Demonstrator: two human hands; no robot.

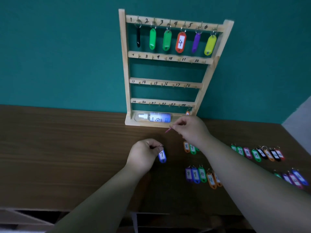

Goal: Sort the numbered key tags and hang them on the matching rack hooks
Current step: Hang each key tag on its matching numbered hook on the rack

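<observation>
Left hand (143, 154), blue tag (162, 156) vertical (ring up)

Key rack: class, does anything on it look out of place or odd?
Yes: a spray bottle lies on its side in the key rack's base tray; it is no key tag. Nothing looks spilled.

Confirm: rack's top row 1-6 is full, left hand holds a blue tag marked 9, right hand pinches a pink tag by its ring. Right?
Wrong number: the blue tag in the left hand reads 7, not 9, as the head view shows. The rest holds: the top row of the rack is full, and the right hand pinches a pink tag by its ring.
</observation>
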